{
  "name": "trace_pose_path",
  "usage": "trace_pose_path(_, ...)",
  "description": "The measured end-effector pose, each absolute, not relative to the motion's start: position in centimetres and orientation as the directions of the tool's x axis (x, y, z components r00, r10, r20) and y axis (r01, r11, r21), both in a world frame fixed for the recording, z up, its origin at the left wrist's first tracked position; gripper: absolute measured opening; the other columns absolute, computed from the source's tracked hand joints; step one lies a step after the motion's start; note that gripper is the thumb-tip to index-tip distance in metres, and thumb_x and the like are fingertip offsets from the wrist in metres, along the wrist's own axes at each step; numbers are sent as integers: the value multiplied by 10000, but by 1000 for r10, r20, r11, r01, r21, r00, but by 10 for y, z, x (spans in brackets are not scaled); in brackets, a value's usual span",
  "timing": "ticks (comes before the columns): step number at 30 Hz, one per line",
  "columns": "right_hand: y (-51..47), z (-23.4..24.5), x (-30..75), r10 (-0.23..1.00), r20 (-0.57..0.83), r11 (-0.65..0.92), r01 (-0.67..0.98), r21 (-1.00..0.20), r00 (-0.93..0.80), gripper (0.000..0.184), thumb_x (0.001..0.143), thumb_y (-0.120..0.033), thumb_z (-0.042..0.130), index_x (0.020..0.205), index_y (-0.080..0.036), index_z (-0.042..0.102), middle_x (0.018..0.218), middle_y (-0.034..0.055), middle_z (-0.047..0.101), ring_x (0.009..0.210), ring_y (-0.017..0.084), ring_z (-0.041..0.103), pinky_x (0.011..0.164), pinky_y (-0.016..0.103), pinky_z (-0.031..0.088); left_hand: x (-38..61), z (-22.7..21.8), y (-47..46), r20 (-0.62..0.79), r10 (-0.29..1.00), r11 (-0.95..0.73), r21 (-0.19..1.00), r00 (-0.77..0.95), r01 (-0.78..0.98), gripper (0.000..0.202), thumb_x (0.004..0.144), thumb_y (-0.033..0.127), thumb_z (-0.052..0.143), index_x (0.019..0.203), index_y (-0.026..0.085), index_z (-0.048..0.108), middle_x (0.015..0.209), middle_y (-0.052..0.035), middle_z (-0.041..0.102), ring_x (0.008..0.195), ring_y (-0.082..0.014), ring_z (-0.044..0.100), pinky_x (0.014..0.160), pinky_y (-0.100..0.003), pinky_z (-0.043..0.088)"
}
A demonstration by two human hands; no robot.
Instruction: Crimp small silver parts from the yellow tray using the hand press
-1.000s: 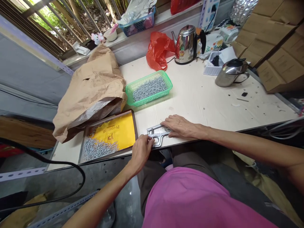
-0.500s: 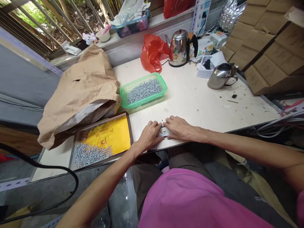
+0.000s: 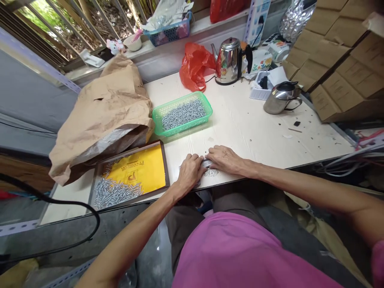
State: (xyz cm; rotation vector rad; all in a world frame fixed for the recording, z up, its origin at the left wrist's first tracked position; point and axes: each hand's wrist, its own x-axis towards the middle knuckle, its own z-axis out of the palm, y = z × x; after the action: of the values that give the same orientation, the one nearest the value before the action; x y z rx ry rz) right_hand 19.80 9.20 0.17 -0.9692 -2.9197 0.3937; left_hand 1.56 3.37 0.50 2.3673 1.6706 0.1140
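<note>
Near the front edge of the white table, my left hand (image 3: 190,173) and my right hand (image 3: 225,161) face each other with curled fingers. Between them they grip a flat grey strip (image 3: 206,163), mostly covered by the fingers and thumbs. Just below it a pale patch with dark print (image 3: 211,173) shows; whether it is part of the same piece I cannot tell. To the left lies a shallow tray (image 3: 167,176) holding a yellow printed bag (image 3: 150,162) and a heap of small silver screws (image 3: 115,192). Beyond my hands, a green basket (image 3: 207,116) holds many more screws (image 3: 184,115).
A large brown paper sack (image 3: 102,108) takes up the table's left side. At the back are a red plastic bag (image 3: 195,66) and a steel kettle (image 3: 228,60). A steel pitcher (image 3: 279,98), a white box (image 3: 259,91) and cardboard (image 3: 327,56) stand on the right.
My thumbs have shifted on the piece; less of it shows between my hands as a narrow strip, and the printed patch now lies exposed below it. The view has shifted slightly.
</note>
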Motion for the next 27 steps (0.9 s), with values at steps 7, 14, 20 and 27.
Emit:
trace_pose_path(7, 116, -2, 208, 502, -23, 810, 479, -338, -865, 365, 911, -423, 541, 1133, -150, 636, 1023, 123, 607, 924, 220, 547, 776, 314, 373, 41, -18, -25, 166, 949, -311, 367, 267, 877, 376, 938, 233, 448, 1310, 194, 478, 1388, -138, 492, 1340, -284, 396, 1068, -496, 390)
trace_pose_path(14, 138, -1, 180, 657, 50, 746, 640, -185, -752, 164, 912, -265, 535, 919, -173, 670, 979, 95, 653, 958, 241, 513, 794, 363, 311, 55, -24, -44, 145, 934, -357, 420, 327, 834, 464, 929, 369, 498, 1344, 166, 460, 1413, -133, 495, 1385, -283, 348, 1134, -529, 284)
trace_pose_path(20, 105, 19, 143, 362, 60, 922, 348, -167, -930, 168, 898, -263, 554, 1004, -234, 681, 1028, 80, 618, 951, 232, 478, 735, 338, 301, 54, -30, -44, 160, 931, -363, 461, 327, 809, 521, 901, 397, 538, 1344, 135, 453, 1398, -167, 493, 1371, -316, 358, 1127, -538, 284)
trace_pose_path(27, 54, 16, 101, 53, 26, 986, 48, -161, -998, 151, 874, -178, 551, 782, -172, 671, 911, 95, 592, 921, 224, 450, 747, 350, 318, 48, -21, -77, 198, 894, -448, 445, 403, 775, 434, 883, 391, 569, 1237, 141, 538, 1179, -132, 625, 1125, -266, 573, 971, -395, 471)
